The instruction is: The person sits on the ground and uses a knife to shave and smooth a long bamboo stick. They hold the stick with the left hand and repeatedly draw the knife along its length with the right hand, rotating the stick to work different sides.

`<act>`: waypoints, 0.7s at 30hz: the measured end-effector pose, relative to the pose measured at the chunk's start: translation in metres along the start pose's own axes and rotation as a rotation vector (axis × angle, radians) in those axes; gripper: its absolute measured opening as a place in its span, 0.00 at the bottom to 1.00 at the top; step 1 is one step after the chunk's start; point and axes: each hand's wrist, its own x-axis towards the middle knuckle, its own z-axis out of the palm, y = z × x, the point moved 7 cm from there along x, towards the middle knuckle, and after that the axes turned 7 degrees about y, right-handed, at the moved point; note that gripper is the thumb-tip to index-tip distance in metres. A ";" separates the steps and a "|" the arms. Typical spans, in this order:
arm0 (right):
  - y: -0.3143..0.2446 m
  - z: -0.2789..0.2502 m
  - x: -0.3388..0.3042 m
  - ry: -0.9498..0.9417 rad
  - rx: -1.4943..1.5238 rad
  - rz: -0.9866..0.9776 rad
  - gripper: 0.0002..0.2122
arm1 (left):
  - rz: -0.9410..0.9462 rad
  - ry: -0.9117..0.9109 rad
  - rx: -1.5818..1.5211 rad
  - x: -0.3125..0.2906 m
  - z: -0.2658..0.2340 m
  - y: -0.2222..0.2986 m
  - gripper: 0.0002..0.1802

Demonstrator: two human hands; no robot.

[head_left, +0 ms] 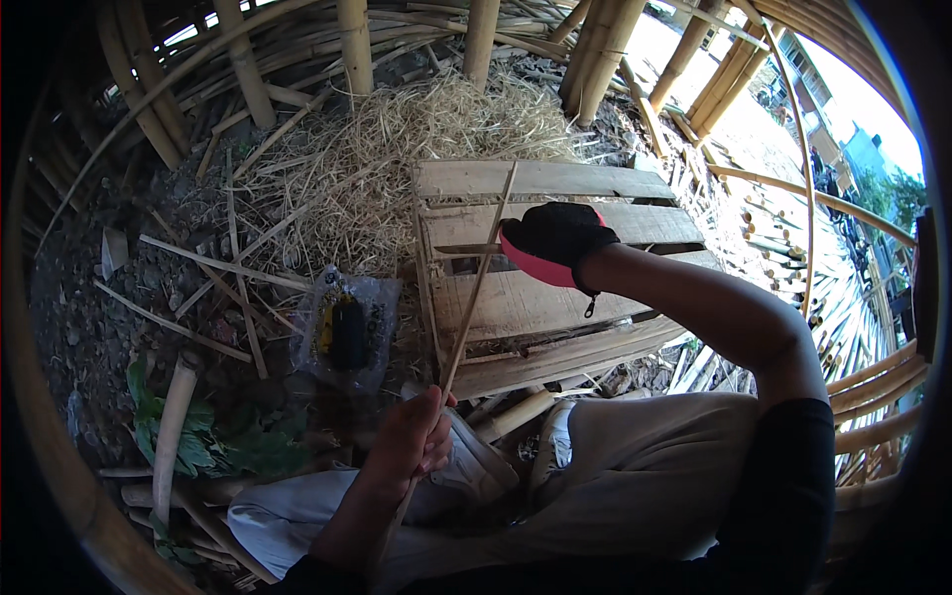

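My left hand [409,436] is closed around a long thin bamboo strip [464,332], which slants up and away across a low wooden slatted crate [516,307]. Black and pink cloth, like a glove or a zippered pouch, covers my right hand [557,243] above the slats. Out of its left side sticks a narrow blade of a knife [468,250], crossing the strip near its upper part. The knife's handle is hidden inside the covered grip. The strip's lower end runs down past my left forearm.
Pale straw shavings [446,124] lie heaped behind the crate, before upright bamboo poles [355,45]. To its left, a clear plastic bag [382,302] with a black item rests on dirt. Green leaves [258,446] and a bamboo piece [174,426] lie nearer. Cut bamboo [773,243] is at right.
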 end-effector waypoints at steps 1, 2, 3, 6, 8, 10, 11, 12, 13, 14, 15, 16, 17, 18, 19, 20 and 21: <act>0.011 -0.004 0.007 0.098 -0.019 -0.019 0.29 | -0.005 -0.009 0.006 0.001 0.002 -0.001 0.25; 0.024 -0.013 0.020 0.200 -0.037 -0.041 0.31 | -0.005 -0.015 0.012 0.003 0.003 -0.001 0.25; 0.043 -0.024 0.035 0.276 -0.041 0.063 0.31 | -0.006 -0.030 -0.001 0.003 0.004 0.000 0.25; 0.060 -0.040 0.061 0.242 -0.045 0.106 0.32 | -0.026 -0.062 -0.043 0.003 0.003 -0.002 0.24; 0.052 -0.034 0.057 0.243 0.009 0.098 0.32 | -0.059 -0.069 -0.056 0.004 0.003 -0.003 0.25; 0.049 -0.021 0.052 0.228 0.020 0.098 0.32 | -0.072 -0.064 -0.051 0.002 0.003 -0.007 0.25; 0.040 -0.014 0.044 0.238 0.000 0.058 0.32 | -0.078 -0.058 -0.055 0.001 0.003 -0.009 0.25; 0.031 -0.009 0.037 0.248 -0.018 0.018 0.32 | -0.079 -0.048 -0.050 0.001 0.003 -0.008 0.25; 0.029 -0.006 0.030 0.176 -0.024 0.082 0.32 | -0.086 -0.044 -0.041 0.001 0.004 -0.009 0.25; 0.034 -0.005 0.034 0.180 -0.009 0.077 0.32 | -0.094 -0.038 -0.033 0.000 0.005 -0.010 0.25; 0.046 -0.005 0.044 0.183 0.007 0.071 0.32 | -0.095 -0.044 -0.041 0.001 0.006 -0.010 0.24; 0.060 -0.010 0.050 0.188 0.015 0.078 0.32 | -0.099 -0.064 -0.048 0.002 0.010 -0.010 0.24; 0.077 -0.020 0.061 0.223 -0.080 0.186 0.28 | -0.102 -0.075 -0.056 0.002 0.013 -0.011 0.24; 0.101 -0.029 0.075 0.360 -0.135 0.142 0.25 | -0.097 -0.080 -0.054 0.002 0.014 -0.014 0.24; 0.127 -0.021 0.090 0.229 -0.495 0.081 0.20 | -0.089 -0.091 -0.050 0.005 0.017 -0.018 0.23; 0.152 -0.005 0.091 0.062 -0.709 0.040 0.18 | -0.081 -0.094 -0.048 0.008 0.017 -0.020 0.23; 0.185 0.008 0.094 0.060 -0.611 0.099 0.20 | -0.085 -0.094 -0.044 0.009 0.017 -0.019 0.23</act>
